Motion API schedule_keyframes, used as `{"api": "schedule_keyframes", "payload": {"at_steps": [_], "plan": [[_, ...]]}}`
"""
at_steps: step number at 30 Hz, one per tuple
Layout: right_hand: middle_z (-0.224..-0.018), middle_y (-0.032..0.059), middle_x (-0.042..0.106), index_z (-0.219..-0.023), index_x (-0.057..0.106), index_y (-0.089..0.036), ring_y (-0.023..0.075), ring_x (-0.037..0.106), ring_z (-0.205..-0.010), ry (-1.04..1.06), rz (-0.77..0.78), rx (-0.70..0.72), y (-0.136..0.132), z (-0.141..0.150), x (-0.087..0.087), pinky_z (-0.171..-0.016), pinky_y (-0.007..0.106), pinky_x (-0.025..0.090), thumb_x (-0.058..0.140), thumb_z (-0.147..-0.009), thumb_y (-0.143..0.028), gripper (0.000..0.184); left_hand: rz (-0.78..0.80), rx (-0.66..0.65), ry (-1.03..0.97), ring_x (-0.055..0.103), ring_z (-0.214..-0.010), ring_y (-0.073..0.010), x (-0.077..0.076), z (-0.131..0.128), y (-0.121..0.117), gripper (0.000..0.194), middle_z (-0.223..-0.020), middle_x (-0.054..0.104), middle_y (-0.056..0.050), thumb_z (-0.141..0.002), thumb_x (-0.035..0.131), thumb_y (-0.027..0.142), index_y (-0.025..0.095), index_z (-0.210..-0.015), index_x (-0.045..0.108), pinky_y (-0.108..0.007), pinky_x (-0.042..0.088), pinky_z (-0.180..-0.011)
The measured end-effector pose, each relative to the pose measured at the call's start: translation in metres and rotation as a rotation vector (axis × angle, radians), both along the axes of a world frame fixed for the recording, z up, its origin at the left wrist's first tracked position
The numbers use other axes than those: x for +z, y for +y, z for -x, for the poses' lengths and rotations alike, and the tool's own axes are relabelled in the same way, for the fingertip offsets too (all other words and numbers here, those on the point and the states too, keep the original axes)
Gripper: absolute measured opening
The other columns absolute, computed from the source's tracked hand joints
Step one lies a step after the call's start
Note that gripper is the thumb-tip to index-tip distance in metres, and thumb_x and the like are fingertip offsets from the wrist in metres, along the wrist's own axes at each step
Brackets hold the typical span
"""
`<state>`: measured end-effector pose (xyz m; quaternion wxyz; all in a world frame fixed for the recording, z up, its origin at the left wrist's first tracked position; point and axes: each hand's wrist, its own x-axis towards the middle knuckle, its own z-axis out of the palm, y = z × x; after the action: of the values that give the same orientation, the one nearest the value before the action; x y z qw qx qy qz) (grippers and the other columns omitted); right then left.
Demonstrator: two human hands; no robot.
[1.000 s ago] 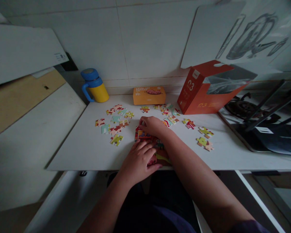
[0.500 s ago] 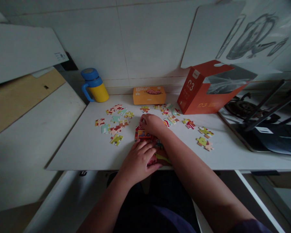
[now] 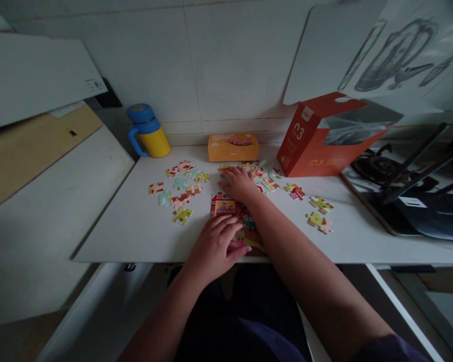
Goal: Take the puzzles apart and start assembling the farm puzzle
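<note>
A partly joined jigsaw puzzle lies near the front edge of the white table, its red, orange and green picture half covered by my hands. My left hand rests on its lower left part, fingers stretched and thumb apart. Just beyond the puzzle's far edge is my right hand, palm down with fingers extended, close to a green and brown puzzle piece. Nothing shows in its grasp. Several loose puzzle pieces lie to the left, and more puzzle pieces lie to the right.
An orange puzzle box stands against the tiled wall. A blue and yellow mug is at the back left. At the right, an open red carton stands beside a stove and a black device with antennas.
My right hand has opened from a pinch at the puzzle's top edge and moved slightly away, uncovering a red piece there. My left hand has barely shifted.
</note>
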<state>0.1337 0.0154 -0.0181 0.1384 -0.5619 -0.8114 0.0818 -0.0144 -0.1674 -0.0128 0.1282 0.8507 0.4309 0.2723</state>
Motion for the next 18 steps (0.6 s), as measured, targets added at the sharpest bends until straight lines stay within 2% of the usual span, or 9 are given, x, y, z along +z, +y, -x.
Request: {"api": "schedule_keyframes", "payload": {"at_steps": [4, 6, 8, 12, 18], "plan": [[-0.144, 0.0119, 0.064, -0.132, 0.069, -0.025, 0.0333, 0.050, -0.137, 0.032, -0.015, -0.013, 0.001, -0.003, 0.006, -0.119, 0.057, 0.031, 0.054, -0.102, -0.044, 0.039, -0.023, 0.140, -0.134, 0.062, -0.131, -0.0257, -0.001, 0.003, 0.003, 0.025, -0.136, 0.070, -0.011, -0.103, 0.059, 0.031, 0.022, -0.127, 0.063, -0.050, 0.049, -0.117], [-0.137, 0.0144, 0.066, -0.125, 0.071, -0.022, 0.0329, 0.052, -0.132, 0.034, -0.034, -0.061, 0.002, -0.003, 0.006, -0.116, 0.051, 0.036, 0.056, -0.101, -0.042, 0.035, -0.039, 0.184, -0.125, 0.064, -0.126, -0.0268, -0.002, 0.002, 0.004, 0.021, -0.131, 0.071, -0.012, -0.102, 0.060, 0.029, 0.021, -0.121, 0.064, -0.051, 0.052, -0.113], [-0.139, 0.0179, 0.063, -0.128, 0.069, -0.019, 0.0345, 0.051, -0.132, 0.036, -0.077, -0.134, 0.002, -0.003, 0.004, -0.114, 0.050, 0.038, 0.058, -0.100, -0.047, 0.042, -0.069, 0.205, -0.063, 0.064, -0.126, -0.0292, -0.004, 0.000, 0.003, 0.020, -0.131, 0.071, -0.013, -0.101, 0.061, 0.030, 0.020, -0.118, 0.065, -0.054, 0.052, -0.112], [-0.146, 0.0219, 0.057, -0.131, 0.069, -0.016, 0.0398, 0.046, -0.136, -0.002, -0.112, -0.230, 0.004, -0.002, -0.004, -0.115, 0.055, 0.034, 0.057, -0.097, -0.060, 0.056, -0.115, 0.229, 0.059, 0.062, -0.128, -0.0328, -0.007, -0.006, 0.000, 0.020, -0.135, 0.069, -0.014, -0.100, 0.061, 0.030, 0.019, -0.116, 0.067, -0.060, 0.045, -0.118], [-0.143, 0.0215, 0.059, -0.127, 0.073, -0.015, 0.0392, 0.048, -0.135, 0.005, -0.131, -0.282, 0.010, 0.001, -0.009, -0.117, 0.056, 0.032, 0.056, -0.098, -0.058, 0.055, -0.134, 0.236, 0.064, 0.064, -0.127, -0.0311, -0.010, -0.006, -0.001, 0.019, -0.135, 0.070, -0.012, -0.099, 0.062, 0.029, 0.019, -0.115, 0.068, -0.059, 0.044, -0.120]]}}
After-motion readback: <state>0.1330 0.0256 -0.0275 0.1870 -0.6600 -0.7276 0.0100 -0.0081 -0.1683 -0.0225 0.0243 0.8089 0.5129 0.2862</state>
